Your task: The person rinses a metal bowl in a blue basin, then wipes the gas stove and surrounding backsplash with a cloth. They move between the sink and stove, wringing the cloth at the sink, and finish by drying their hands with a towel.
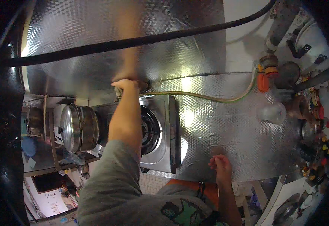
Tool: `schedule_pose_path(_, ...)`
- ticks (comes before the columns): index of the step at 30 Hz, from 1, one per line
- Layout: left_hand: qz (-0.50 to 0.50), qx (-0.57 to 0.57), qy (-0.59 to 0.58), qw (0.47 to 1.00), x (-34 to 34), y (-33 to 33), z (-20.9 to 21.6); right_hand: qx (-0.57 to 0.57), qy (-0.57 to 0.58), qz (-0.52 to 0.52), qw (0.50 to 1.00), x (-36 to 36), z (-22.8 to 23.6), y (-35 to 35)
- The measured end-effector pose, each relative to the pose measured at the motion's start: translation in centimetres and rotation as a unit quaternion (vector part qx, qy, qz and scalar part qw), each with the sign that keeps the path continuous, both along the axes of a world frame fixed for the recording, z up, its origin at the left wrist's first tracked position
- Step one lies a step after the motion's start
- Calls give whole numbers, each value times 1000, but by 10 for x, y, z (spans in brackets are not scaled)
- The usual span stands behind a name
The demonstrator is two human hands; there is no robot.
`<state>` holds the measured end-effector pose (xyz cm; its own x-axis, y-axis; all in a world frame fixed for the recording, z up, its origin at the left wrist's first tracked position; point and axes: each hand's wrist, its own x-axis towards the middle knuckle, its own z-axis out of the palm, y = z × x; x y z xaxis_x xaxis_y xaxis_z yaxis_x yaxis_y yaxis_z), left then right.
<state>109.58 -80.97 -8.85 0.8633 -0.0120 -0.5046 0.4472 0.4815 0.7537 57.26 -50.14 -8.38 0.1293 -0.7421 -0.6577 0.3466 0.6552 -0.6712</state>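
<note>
My left arm stretches forward across the gas stove (pixel 166 150), over its round black burner (pixel 155 130). At the stove's back edge, against the shiny metal sheeting, my left hand (pixel 127 84) closes over a small greyish thing that I cannot make out. Most of its fingers are hidden. A yellow-green gas hose (pixel 202 96) runs from beside that hand to the right. My right hand (pixel 221 162) hovers at the counter's front edge, right of the stove. Its fingers are curled in, with nothing visible in them.
On the left of the stove stands a large lidded steel pot (pixel 81 128). The hose curves up to a regulator with an orange part (pixel 262 82). A clear rounded container (pixel 271 113) and several jars crowd the right side. A thick black cable (pixel 149 39) crosses overhead.
</note>
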Motion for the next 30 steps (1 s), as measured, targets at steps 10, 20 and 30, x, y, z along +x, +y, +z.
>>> schedule_pose_path(10, -240, -109, 163, 951, -308, -38, 45, -12, -30, -7, 999, -20, 13, -8)
schedule_pose_path(20, -420, -399, 73, 812, -310, -39, 92, 4, -24, -24, 999, -35, 32, -15)
schedule_pose_path(30, -386, -205, -432, 789, -266, 30, 264, 9, -10, 1, 1000, -35, 29, -13)
